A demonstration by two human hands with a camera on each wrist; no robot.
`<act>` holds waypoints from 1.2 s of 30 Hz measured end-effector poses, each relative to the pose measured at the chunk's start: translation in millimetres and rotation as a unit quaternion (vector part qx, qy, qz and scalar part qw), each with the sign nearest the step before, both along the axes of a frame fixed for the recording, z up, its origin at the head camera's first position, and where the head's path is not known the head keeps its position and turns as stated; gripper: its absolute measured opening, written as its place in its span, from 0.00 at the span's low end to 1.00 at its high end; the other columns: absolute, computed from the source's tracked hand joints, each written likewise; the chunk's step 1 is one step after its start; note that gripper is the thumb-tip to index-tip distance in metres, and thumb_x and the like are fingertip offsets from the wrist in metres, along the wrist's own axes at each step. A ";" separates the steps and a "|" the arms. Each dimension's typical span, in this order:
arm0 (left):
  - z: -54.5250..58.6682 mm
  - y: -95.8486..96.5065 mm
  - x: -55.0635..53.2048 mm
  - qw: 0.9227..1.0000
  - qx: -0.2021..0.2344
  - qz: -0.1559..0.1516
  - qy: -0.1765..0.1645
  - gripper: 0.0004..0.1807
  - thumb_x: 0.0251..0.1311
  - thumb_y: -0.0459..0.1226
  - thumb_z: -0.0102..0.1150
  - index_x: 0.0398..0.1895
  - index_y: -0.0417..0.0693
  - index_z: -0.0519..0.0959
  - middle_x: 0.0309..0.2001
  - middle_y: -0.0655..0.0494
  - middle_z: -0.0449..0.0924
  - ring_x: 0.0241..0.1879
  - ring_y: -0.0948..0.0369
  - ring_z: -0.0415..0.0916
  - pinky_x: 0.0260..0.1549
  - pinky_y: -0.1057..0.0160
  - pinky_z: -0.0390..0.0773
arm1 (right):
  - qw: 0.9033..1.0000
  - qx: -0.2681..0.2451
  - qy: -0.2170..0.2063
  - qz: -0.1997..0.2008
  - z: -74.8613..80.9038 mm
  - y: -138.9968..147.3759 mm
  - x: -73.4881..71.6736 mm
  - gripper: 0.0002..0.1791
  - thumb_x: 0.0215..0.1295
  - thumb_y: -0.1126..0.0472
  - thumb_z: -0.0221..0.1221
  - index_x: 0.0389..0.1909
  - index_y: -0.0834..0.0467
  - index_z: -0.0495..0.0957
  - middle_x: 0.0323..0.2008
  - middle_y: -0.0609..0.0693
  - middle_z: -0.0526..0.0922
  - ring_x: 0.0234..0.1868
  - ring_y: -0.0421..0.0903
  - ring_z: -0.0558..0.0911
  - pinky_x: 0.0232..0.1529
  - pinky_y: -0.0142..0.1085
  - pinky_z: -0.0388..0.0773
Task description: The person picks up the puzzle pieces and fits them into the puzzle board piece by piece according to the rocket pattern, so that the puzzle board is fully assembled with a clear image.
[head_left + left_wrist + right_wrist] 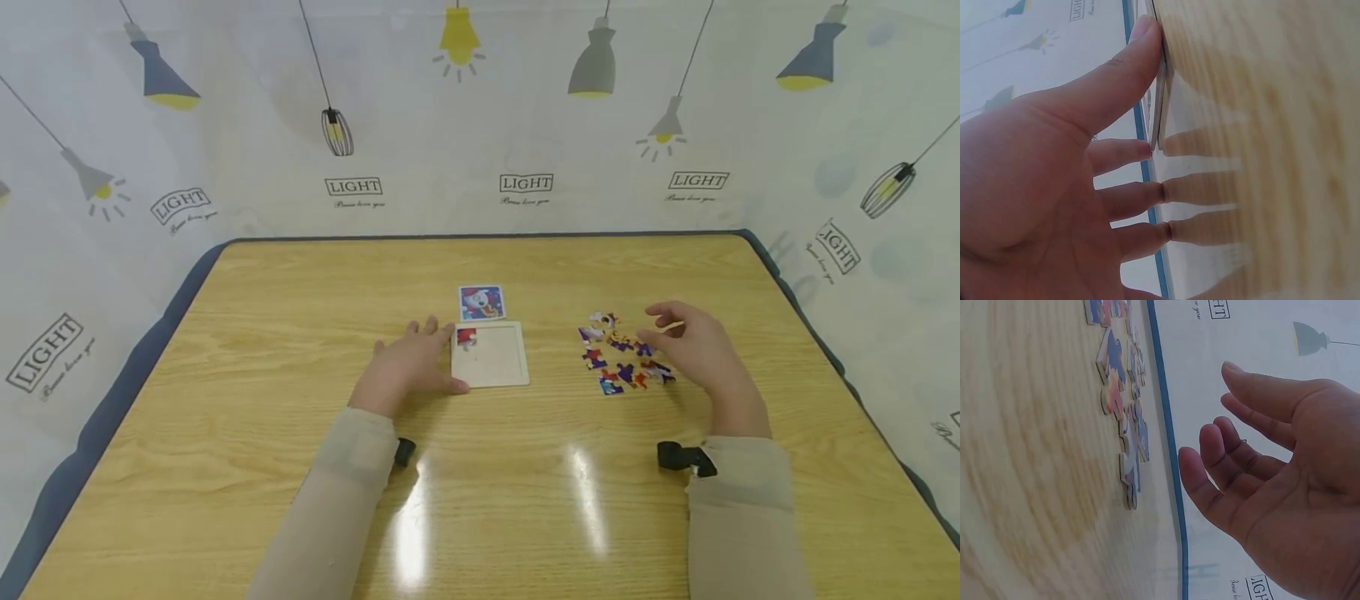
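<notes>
A shallow white puzzle tray [495,358] lies mid-table, with a red jigsaw piece [466,337] in its upper left corner. My left hand [411,367] rests at the tray's left side, thumb on the near edge and other fingers spread on the table by the far corner. In the left wrist view the thumb [1129,69] presses the tray's edge. To the right, several loose jigsaw pieces [624,373] form a scattered group. Above their right side hovers my right hand [693,350], fingers loosely bent. Nothing shows between those fingers [1210,469] in the right wrist view.
A square picture card [482,302] with a white cartoon character lies just beyond the tray. The wooden table [300,292] ends at a dark blue edge against a lamp-printed curtain [450,125]. Black straps [684,457] show at both wrists.
</notes>
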State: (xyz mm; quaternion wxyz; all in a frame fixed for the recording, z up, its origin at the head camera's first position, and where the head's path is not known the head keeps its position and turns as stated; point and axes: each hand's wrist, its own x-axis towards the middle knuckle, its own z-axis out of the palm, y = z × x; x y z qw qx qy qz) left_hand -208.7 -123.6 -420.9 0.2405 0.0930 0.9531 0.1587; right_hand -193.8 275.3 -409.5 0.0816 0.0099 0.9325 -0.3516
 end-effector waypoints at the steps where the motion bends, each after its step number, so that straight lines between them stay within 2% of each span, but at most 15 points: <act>1: -0.3 -0.4 0.7 1.000 0.000 0.002 -0.001 0.60 0.61 0.61 0.73 0.88 0.58 0.48 0.89 0.47 0.35 0.88 0.41 0.33 0.76 0.19 0.36 | 1.000 0.001 -0.002 0.004 -0.2 -0.4 -1.0 0.32 0.81 0.47 0.57 0.77 0.58 0.68 0.67 0.65 0.73 0.65 0.64 0.75 0.56 0.54 0.81; 5: -1.8 -2.0 2.6 1.000 0.003 0.008 -0.001 0.60 0.61 0.61 0.73 0.88 0.57 0.49 0.89 0.47 0.36 0.88 0.41 0.33 0.76 0.18 0.36 | 1.000 -0.004 -0.009 0.018 -0.3 -3.2 -6.4 0.32 0.81 0.46 0.58 0.78 0.55 0.68 0.66 0.63 0.74 0.64 0.62 0.76 0.55 0.52 0.81; 11: -3.4 1.2 -0.4 1.000 0.005 0.008 0.003 0.60 0.60 0.61 0.73 0.88 0.58 0.50 0.89 0.46 0.37 0.88 0.40 0.34 0.75 0.17 0.38 | 1.000 0.003 -0.002 0.022 3.7 -4.2 -12.7 0.31 0.81 0.47 0.58 0.77 0.55 0.69 0.65 0.63 0.74 0.61 0.60 0.76 0.51 0.47 0.79; 21: 5.1 8.6 -1.1 1.000 -0.003 0.010 -0.001 0.61 0.60 0.60 0.74 0.88 0.58 0.49 0.89 0.47 0.37 0.88 0.41 0.34 0.76 0.17 0.41 | 1.000 -0.001 -0.012 0.029 8.9 -11.6 -18.8 0.30 0.81 0.47 0.58 0.78 0.52 0.69 0.64 0.61 0.74 0.60 0.59 0.77 0.48 0.45 0.79; 30: 2.1 6.9 -2.7 1.000 -0.002 0.019 -0.004 0.61 0.58 0.60 0.76 0.88 0.58 0.49 0.89 0.48 0.36 0.88 0.42 0.33 0.76 0.18 0.40 | 0.999 0.015 -0.002 0.029 7.2 8.5 -10.5 0.31 0.81 0.46 0.58 0.77 0.56 0.69 0.63 0.63 0.75 0.62 0.62 0.77 0.52 0.51 0.80; 36: 4.8 7.4 -0.7 1.000 -0.005 0.021 -0.012 0.61 0.59 0.59 0.75 0.88 0.57 0.49 0.89 0.47 0.36 0.88 0.41 0.33 0.76 0.18 0.40 | 0.999 0.021 -0.024 0.027 1.0 21.5 -2.4 0.31 0.81 0.45 0.57 0.74 0.59 0.71 0.61 0.64 0.76 0.62 0.64 0.77 0.52 0.51 0.81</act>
